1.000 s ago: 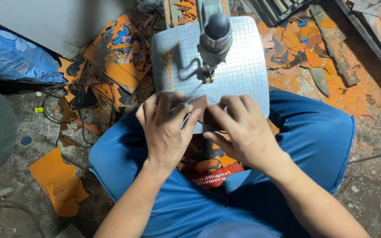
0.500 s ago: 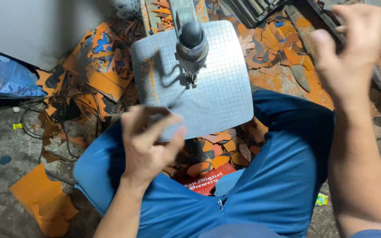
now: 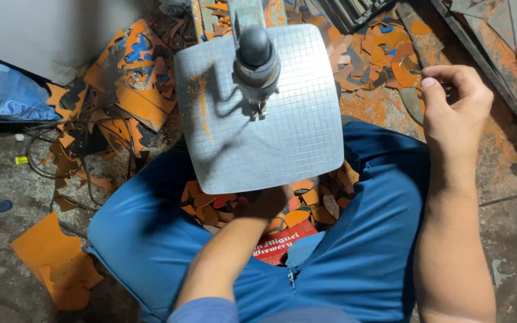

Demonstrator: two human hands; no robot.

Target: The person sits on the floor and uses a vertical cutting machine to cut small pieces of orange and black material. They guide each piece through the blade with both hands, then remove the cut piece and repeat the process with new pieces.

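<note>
The right hand [image 3: 453,101], at the upper right of the frame, has its fingers curled with thumb and forefinger pinched together; whatever small piece it may grip is too tiny to make out. The left hand [image 3: 267,200] reaches under the near edge of the gridded metal table [image 3: 294,137] in the centre, so whether it is spread or closed cannot be told. Below it, orange offcuts [image 3: 306,206] lie heaped in the lap (caught there between blue trousers [image 3: 151,239]). The saw head [image 3: 255,60] stands upright over the table.
</note>
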